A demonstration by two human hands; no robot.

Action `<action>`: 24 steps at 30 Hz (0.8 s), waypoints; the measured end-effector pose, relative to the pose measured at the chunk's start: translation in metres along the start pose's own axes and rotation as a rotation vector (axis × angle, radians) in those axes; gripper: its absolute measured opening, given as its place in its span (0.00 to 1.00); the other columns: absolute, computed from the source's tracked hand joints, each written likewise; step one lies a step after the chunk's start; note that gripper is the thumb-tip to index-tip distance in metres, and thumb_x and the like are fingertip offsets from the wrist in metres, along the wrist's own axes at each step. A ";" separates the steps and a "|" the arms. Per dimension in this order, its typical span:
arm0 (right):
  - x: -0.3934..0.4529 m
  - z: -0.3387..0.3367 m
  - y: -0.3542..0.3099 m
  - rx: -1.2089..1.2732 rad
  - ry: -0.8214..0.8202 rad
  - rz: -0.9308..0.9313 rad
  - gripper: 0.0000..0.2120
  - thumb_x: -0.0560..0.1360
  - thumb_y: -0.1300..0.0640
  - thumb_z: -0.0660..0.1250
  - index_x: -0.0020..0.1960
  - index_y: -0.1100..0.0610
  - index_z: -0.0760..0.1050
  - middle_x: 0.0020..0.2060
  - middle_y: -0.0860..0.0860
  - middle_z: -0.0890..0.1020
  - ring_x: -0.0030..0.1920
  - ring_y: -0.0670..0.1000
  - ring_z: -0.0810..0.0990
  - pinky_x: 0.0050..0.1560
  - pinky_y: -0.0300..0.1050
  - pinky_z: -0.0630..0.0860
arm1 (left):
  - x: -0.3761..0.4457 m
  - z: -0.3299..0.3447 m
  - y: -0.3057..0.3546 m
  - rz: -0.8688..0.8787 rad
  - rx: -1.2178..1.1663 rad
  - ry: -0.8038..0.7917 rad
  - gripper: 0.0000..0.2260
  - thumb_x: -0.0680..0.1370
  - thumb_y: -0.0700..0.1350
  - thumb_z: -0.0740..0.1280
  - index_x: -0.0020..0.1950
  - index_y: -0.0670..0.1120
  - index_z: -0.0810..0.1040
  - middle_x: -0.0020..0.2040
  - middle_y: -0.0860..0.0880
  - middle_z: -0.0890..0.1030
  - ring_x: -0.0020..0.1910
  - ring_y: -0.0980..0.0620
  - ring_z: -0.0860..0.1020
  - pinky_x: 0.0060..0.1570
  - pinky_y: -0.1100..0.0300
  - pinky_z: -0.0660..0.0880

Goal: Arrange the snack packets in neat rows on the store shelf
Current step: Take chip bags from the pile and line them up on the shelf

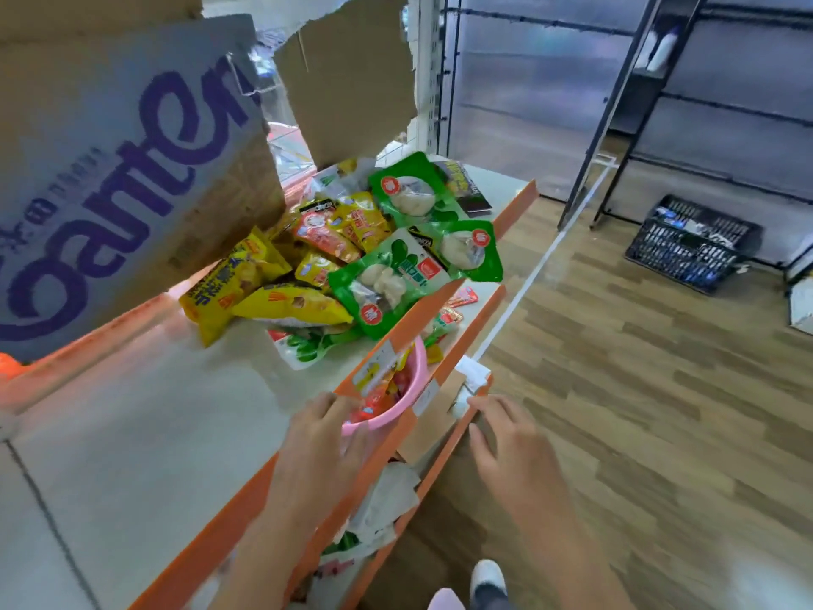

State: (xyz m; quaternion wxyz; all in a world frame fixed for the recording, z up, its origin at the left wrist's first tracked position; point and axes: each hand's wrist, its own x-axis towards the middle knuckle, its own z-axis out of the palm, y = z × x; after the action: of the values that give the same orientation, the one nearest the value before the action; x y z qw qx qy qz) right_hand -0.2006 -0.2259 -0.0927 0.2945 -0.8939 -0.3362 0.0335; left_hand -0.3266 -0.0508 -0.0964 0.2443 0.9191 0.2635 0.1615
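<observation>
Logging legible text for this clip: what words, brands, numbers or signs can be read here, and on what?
"Canten", or close to it, in big purple letters; first letter partly cut off: cardboard box.
Yellow snack packets: bold print, too blurred to read.
Green snack packets: red round stickers and label print, unreadable.
Shelf-edge price tag: too small to read.

A shop aisle, tiered white metal shelf with orange price-strip edges (444, 310), heap of green, yellow and red snack packets (352, 257) on it, black plastic shopping basket (690, 244) on wood-look floor beyond the shelf, bare black racking (638, 103) behind the basket
</observation>
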 end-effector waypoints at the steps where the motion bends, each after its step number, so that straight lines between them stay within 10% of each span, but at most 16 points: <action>1: 0.012 -0.009 0.013 -0.004 -0.014 0.002 0.13 0.71 0.64 0.70 0.55 0.56 0.78 0.50 0.49 0.80 0.49 0.49 0.80 0.46 0.33 0.68 | 0.012 0.009 0.013 -0.012 -0.006 0.007 0.08 0.75 0.46 0.67 0.54 0.49 0.79 0.49 0.53 0.77 0.47 0.52 0.76 0.47 0.56 0.75; 8: 0.100 -0.067 0.098 -0.023 -0.028 -0.061 0.14 0.75 0.60 0.65 0.60 0.54 0.76 0.54 0.48 0.78 0.52 0.49 0.77 0.50 0.36 0.70 | 0.097 0.059 0.101 -0.049 -0.042 0.081 0.06 0.73 0.40 0.70 0.49 0.45 0.81 0.46 0.52 0.78 0.42 0.55 0.74 0.40 0.74 0.62; 17: 0.201 -0.055 0.129 0.013 -0.082 -0.121 0.12 0.75 0.58 0.66 0.57 0.51 0.77 0.51 0.44 0.78 0.45 0.42 0.76 0.35 0.22 0.65 | 0.179 0.092 0.096 -0.150 -0.045 0.154 0.06 0.75 0.42 0.69 0.51 0.46 0.80 0.48 0.53 0.76 0.47 0.53 0.76 0.46 0.62 0.70; 24: 0.312 -0.047 0.131 0.099 -0.104 -0.193 0.11 0.75 0.60 0.66 0.57 0.54 0.77 0.52 0.47 0.78 0.47 0.49 0.79 0.43 0.37 0.72 | 0.273 0.095 0.087 -0.205 -0.058 0.225 0.08 0.74 0.43 0.69 0.53 0.47 0.79 0.49 0.53 0.75 0.48 0.54 0.74 0.48 0.62 0.68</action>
State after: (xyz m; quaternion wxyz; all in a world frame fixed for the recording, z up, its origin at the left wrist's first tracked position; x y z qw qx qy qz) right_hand 0.1280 -0.1343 -0.0826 0.3221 -0.8389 -0.4334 0.0681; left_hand -0.0304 0.0035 -0.0822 0.2549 0.8561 0.3771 0.2450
